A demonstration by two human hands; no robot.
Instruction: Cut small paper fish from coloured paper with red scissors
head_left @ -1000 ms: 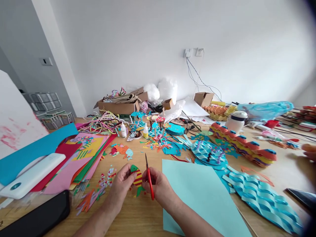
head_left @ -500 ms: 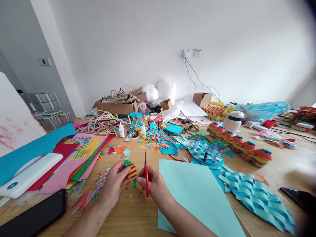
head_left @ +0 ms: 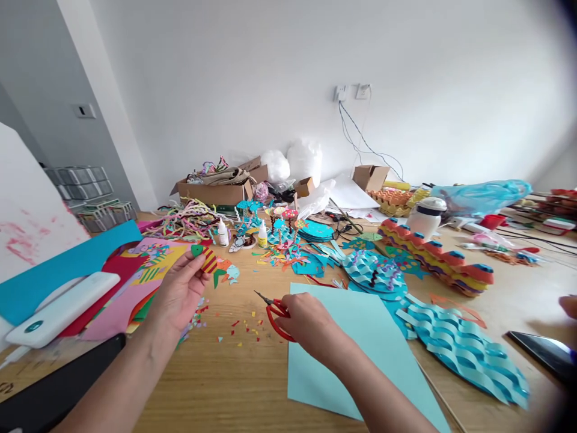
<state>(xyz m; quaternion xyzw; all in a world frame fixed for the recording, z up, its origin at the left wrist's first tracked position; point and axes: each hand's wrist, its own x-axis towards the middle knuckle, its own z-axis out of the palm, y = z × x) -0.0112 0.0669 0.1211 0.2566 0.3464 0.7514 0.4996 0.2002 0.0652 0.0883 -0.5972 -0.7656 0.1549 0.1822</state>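
My left hand (head_left: pixel 183 288) pinches a small paper fish (head_left: pixel 208 260) with a green head, a red-and-yellow striped body and a green tail, held up left of centre. Closed round the red handles of the scissors (head_left: pixel 276 319) is my right hand (head_left: pixel 309 319), over the left edge of a light blue sheet (head_left: pixel 333 361). The scissor blades point to the upper left, away from the fish. Tiny red and yellow paper scraps (head_left: pixel 246 329) lie on the wooden table between my hands.
Coloured paper (head_left: pixel 108 313), a white device (head_left: pixel 63 310) and a black phone (head_left: pixel 67 385) lie left. Glue bottles (head_left: pixel 222 233) stand behind. Woven blue paper (head_left: pixel 464 349) and painted egg cartons (head_left: pixel 437 255) are at right, with another person's fingers (head_left: pixel 568 305) at the edge.
My left hand has moved up and left with the fish. My right hand has shifted right and up, and the scissors have swung to point left. Fingers have appeared at the right edge.
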